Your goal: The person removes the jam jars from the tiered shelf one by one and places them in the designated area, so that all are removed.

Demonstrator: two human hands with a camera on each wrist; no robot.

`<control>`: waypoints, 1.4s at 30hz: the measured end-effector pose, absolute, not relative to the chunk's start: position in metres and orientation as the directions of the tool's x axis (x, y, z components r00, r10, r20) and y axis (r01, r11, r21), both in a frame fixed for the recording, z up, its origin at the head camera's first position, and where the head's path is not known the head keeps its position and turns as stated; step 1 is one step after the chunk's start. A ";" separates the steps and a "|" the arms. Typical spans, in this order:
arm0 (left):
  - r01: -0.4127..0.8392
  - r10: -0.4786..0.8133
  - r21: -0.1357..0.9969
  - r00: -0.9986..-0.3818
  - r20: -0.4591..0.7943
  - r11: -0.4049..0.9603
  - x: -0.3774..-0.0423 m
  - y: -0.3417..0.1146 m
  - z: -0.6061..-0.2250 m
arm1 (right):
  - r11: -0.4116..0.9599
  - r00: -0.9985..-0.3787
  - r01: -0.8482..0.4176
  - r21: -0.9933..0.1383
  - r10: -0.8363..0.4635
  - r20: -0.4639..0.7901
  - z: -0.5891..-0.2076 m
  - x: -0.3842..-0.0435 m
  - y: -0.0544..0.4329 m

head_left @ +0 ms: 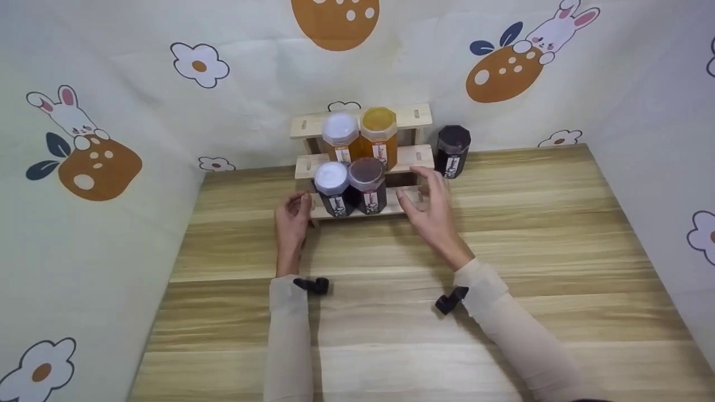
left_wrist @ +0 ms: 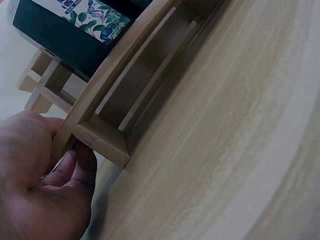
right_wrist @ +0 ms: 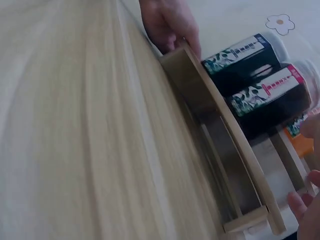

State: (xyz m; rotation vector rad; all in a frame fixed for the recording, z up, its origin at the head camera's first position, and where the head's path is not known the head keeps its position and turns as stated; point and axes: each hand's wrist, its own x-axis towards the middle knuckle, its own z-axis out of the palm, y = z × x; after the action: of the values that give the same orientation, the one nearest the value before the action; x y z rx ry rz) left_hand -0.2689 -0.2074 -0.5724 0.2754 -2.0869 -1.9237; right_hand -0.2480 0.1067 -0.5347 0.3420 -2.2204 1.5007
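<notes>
A three-step wooden rack (head_left: 420,154) stands against the back wall. On its lowest step, two dark jars sit side by side: a white-topped jar (head_left: 334,192) and a jar with a pink-edged label (right_wrist: 272,95). The step above bears a white-topped amber jar (head_left: 341,137) and a yellow-topped amber jar (head_left: 380,137). My left hand (head_left: 292,218) pinches the left end of the lowest step between thumb and fingers, seen closely in the left wrist view. At the rack's right end, my right hand (head_left: 434,215) has thumb and fingers spread apart, holding nothing.
Another dark jar (head_left: 453,149) stands on the wood-grain table (head_left: 385,312), just right of the rack and beyond my right hand. Patterned cloth walls (head_left: 251,111) with flowers and rabbits enclose the table at the back and both sides.
</notes>
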 end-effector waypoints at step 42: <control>0.053 -0.346 0.992 -0.934 0.090 0.117 -0.269 -0.208 -0.573 | 0.383 -0.916 -0.370 -0.847 0.003 0.401 -0.540 -0.250 0.050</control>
State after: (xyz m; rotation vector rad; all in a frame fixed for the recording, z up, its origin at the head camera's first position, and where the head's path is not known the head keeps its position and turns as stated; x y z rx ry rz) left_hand -0.2692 -0.2078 -0.5733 0.2873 -2.1001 -1.8859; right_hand -0.2502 0.0503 -0.5404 0.3196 -2.3104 1.5442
